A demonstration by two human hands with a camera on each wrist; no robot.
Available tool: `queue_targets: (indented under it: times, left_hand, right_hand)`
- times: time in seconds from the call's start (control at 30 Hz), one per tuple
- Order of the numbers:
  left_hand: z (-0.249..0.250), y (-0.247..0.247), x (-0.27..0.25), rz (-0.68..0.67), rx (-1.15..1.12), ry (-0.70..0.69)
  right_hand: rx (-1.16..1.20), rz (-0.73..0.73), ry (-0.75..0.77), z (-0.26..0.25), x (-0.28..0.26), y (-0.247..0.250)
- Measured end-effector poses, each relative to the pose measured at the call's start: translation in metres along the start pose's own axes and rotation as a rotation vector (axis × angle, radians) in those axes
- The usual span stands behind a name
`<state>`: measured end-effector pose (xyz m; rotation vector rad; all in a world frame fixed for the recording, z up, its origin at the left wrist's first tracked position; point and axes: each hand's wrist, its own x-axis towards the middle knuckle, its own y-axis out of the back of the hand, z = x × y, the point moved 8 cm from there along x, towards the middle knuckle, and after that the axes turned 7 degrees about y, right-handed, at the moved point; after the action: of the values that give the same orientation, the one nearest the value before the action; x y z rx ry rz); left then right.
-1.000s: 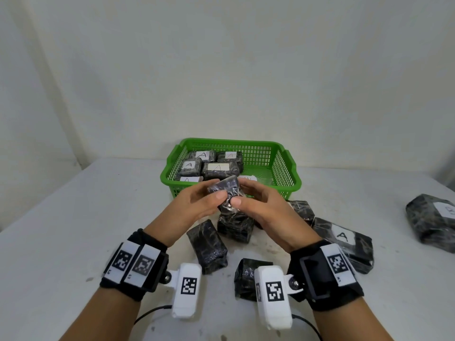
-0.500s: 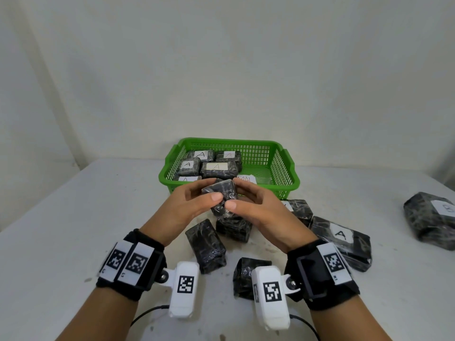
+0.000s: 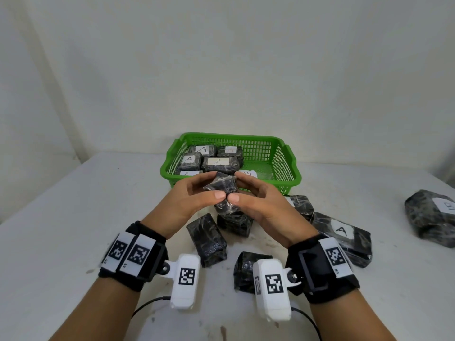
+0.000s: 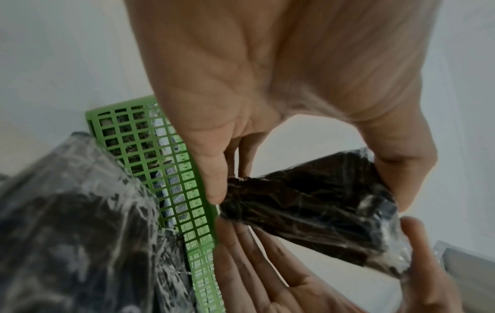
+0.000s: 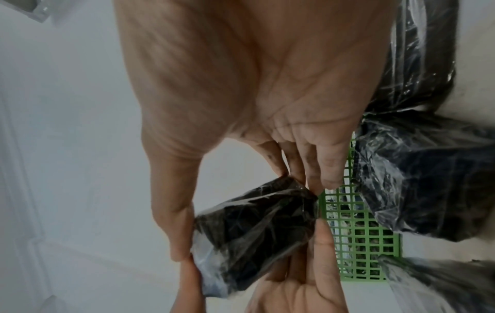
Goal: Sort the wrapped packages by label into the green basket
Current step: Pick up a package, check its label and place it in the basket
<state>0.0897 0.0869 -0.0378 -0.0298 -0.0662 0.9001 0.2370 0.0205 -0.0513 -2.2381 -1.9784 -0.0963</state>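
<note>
Both hands hold one small black wrapped package just in front of the green basket. My left hand pinches it between thumb and fingers, and my right hand does the same from the other side. No label shows on the held package in either wrist view. Several packages marked A lie in the basket's left half. The basket wall shows behind the fingers.
Several more black packages lie on the white table: an unlabelled one under my left hand, another near my right wrist, one marked A to the right, and a large one at the far right edge.
Both hands have turned the package between them and shifted it slightly toward the basket; its faces show differently now.
</note>
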Motion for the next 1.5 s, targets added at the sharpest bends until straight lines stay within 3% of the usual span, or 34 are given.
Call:
queue_targets:
  times: [0.13,0.27,0.5,0.6,0.73,0.9,0.97,1.13,1.5]
  left_hand:
    - [-0.001,0.001,0.001,-0.010,0.089,-0.034]
    - [-0.006,-0.009,0.001,-0.093,0.100,-0.025]
    - [0.015,0.001,-0.004,0.178,0.105,-0.159]
    - [0.024,0.007,-0.009,0.243,0.096,-0.262]
    - [0.027,0.000,-0.009,0.165,0.125,-0.338]
    - [0.031,-0.012,-0.015,0.064,0.165,-0.385]
    - [0.027,-0.013,-0.014,0.015,0.226,-0.350]
    - [0.004,-0.018,-0.004,-0.044,0.129,-0.059]
    - [0.003,-0.016,-0.004,-0.050,-0.019,-0.012]
  right_hand:
    - [-0.007,-0.092,-0.095,-0.004,-0.007,-0.009]
    - [-0.010,0.019,-0.087,-0.002,-0.005,0.002]
    - [-0.203,0.032,0.093,-0.014,-0.004,-0.001]
    - [-0.180,0.055,0.019,-0.013,-0.004,0.000]
    - [-0.058,0.001,-0.123,-0.004,-0.007,-0.004]
    - [0.053,-0.005,-0.083,-0.007,-0.007,-0.006]
    - [0.043,0.001,-0.044,-0.009,-0.006,-0.004]
    - [0.023,0.064,-0.016,-0.007,-0.001,0.002]
    - [-0.046,0.063,0.009,-0.010,-0.002,0.003]
